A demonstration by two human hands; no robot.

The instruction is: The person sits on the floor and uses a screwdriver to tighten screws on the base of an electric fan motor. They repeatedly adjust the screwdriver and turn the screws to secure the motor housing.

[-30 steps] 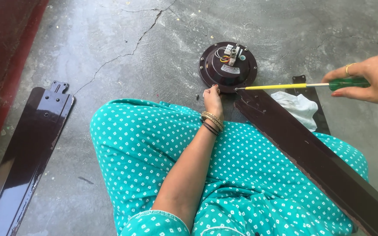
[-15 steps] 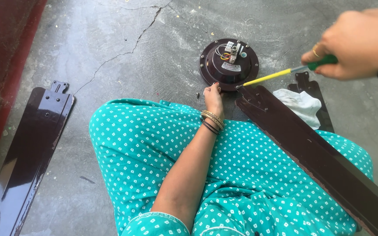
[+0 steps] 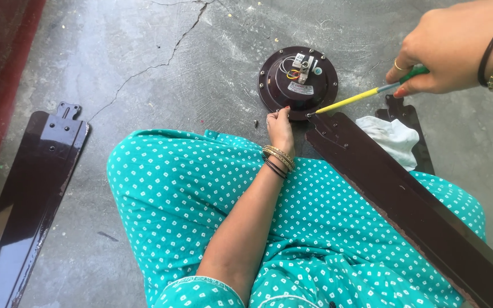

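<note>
A round dark brown fan motor [image 3: 298,85] with coloured wires on top lies on the concrete floor. My left hand [image 3: 279,126] pinches its near rim with closed fingers. My right hand [image 3: 451,51], upper right, grips a screwdriver [image 3: 366,96] with a green handle and yellow shaft. The tip meets the spot where a dark brown fan blade [image 3: 406,205] joins the motor rim. That blade runs from the motor across my right leg toward the lower right corner.
A second fan blade [image 3: 29,194] lies on the floor at the left, beside a dark red edge [image 3: 1,74]. A white cloth [image 3: 392,137] rests on a third blade's bracket [image 3: 406,117] to the right. A small screw [image 3: 256,122] lies near my left hand. The floor is cracked.
My right hand has risen and come closer to the camera, so the screwdriver now slants steeply down to the blade joint. The left hand stays on the motor rim.
</note>
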